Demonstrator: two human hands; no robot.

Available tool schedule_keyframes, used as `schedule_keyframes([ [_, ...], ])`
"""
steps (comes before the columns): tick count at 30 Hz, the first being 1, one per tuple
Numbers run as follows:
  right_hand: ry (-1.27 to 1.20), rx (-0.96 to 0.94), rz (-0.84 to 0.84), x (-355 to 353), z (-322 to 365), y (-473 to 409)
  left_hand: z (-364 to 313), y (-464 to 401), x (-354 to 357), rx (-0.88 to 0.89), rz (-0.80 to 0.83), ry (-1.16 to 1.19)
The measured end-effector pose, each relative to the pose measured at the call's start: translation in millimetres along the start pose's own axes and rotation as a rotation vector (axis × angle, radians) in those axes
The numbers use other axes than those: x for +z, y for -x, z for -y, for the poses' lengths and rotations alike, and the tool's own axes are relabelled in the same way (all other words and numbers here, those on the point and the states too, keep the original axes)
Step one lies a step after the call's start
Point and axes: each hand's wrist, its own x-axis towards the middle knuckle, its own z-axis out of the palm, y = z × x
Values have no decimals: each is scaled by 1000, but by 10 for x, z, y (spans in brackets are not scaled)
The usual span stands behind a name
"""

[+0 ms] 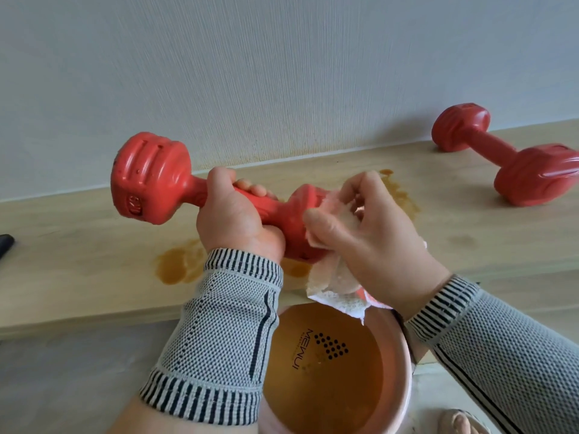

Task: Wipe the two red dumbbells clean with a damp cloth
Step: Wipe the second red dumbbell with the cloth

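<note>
My left hand (233, 219) grips the handle of a red dumbbell (150, 180) and holds it in the air above the floor, its far head pointing left. My right hand (369, 233) holds a wet white cloth (336, 286) bunched against the dumbbell's near head, which is mostly hidden behind the cloth and fingers. The cloth's loose end hangs down over a basin. The second red dumbbell (507, 155) lies on the wooden floor at the right, close to the wall.
A pink basin (404, 371) of brownish water stands below my hands. Brown wet stains (178, 264) mark the light wooden floor (78, 245) under the dumbbell. A pale wall (250, 73) runs behind. A dark object's tip (6, 242) shows at the left edge.
</note>
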Motion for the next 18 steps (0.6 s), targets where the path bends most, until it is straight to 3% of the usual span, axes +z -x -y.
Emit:
schedule_keyframes([
  [4,-11,-12,3,-7,10,-38,-8,-13,-11,-48,-16,5],
  [7,-217,208,-82,-12,-16,-163,26,18,-15,-70,27,21],
  [11,-621,537,-33,-71,-96,-260,20,19,-15,-127,198,78],
  [13,-761,547,-16,-104,-74,-267,33,-11,3,-109,198,5],
  [18,-690,386,38,-168,-66,-207,83,-50,-16,56,220,-103],
])
